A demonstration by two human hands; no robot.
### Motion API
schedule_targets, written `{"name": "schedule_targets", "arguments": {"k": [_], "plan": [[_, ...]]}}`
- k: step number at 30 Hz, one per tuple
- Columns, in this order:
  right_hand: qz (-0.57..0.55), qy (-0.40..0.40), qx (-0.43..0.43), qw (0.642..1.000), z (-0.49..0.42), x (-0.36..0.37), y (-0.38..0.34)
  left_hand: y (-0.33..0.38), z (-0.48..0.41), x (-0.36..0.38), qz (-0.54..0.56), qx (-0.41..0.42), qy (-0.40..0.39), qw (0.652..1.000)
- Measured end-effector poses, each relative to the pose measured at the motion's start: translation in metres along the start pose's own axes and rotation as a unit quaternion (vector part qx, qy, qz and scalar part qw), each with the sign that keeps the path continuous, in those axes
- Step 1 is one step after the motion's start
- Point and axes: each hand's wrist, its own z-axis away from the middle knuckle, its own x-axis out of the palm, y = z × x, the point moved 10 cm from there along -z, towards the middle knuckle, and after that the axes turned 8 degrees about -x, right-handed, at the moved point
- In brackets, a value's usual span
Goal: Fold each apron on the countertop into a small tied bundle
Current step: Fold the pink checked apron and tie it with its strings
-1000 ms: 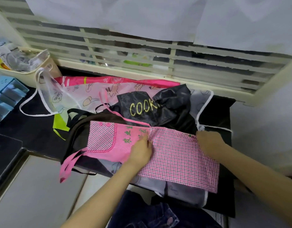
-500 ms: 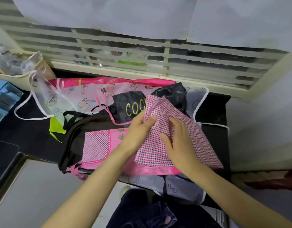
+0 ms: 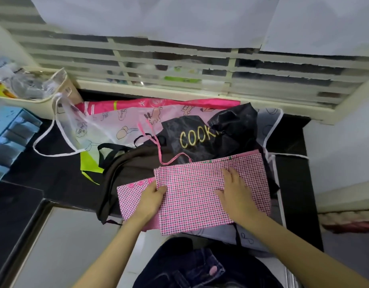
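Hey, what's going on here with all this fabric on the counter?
A person is folding a pink checked apron on the dark countertop. The left hand pinches the left edge of the folded-over layer, while the right hand lies flat on top, pressing it down. The apron's pink strings lie loose, not yet tied. Behind it, a black apron lettered "COOK", a brown apron and a clear cartoon-print apron lie unfolded in a pile.

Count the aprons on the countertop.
6 distinguishable: pink checked apron in front, black COOK apron behind it, brown apron left of it, lime green apron further left, translucent cartoon-print apron across the back, bright pink apron by the window. Overlaps may hide more.
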Motion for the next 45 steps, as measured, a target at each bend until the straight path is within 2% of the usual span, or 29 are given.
{"name": "schedule_targets", "arguments": {"k": [3,5,10,13,16,19,27,32,38,42,45], "plan": [[0.035,0.004,-0.003,0.999,-0.003,-0.003,-0.001,0.002,0.0,-0.013,-0.095,0.042,0.069,0.992],[0.05,-0.006,-0.057,0.997,-0.006,0.0,-0.019,-0.005,-0.004,-0.023,-0.122,0.053,0.101,0.986],[0.083,-0.05,-0.221,0.97,-0.014,0.024,-0.084,-0.027,-0.003,-0.032,-0.052,0.048,0.074,0.995],[0.106,-0.078,-0.27,0.954,-0.021,0.036,-0.109,-0.025,0.012,-0.037,-0.003,0.07,0.071,0.995],[0.141,-0.099,-0.301,0.938,-0.027,0.049,-0.127,-0.034,0.021,-0.059,-0.1,0.069,0.188,0.974],[0.135,-0.1,-0.291,0.942,-0.036,0.055,-0.133,-0.059,0.018,-0.07,-0.175,0.003,0.225,0.959],[0.117,-0.115,-0.261,0.951,-0.064,0.059,-0.147,-0.084,0.021,-0.096,-0.065,0.014,0.227,0.972],[0.133,-0.144,-0.219,0.956,-0.077,0.065,-0.151,-0.117,0.012,-0.113,0.02,-0.061,0.234,0.97],[0.174,-0.124,-0.231,0.949,-0.087,0.065,-0.159,-0.123,0.015,-0.112,0.034,-0.09,0.252,0.963],[0.201,-0.101,-0.224,0.948,-0.092,0.063,-0.162,-0.127,0.007,-0.108,0.054,-0.102,0.226,0.967],[0.21,-0.092,-0.222,0.948,-0.095,0.063,-0.163,-0.133,0.006,-0.103,0.084,-0.141,0.201,0.966]]}}
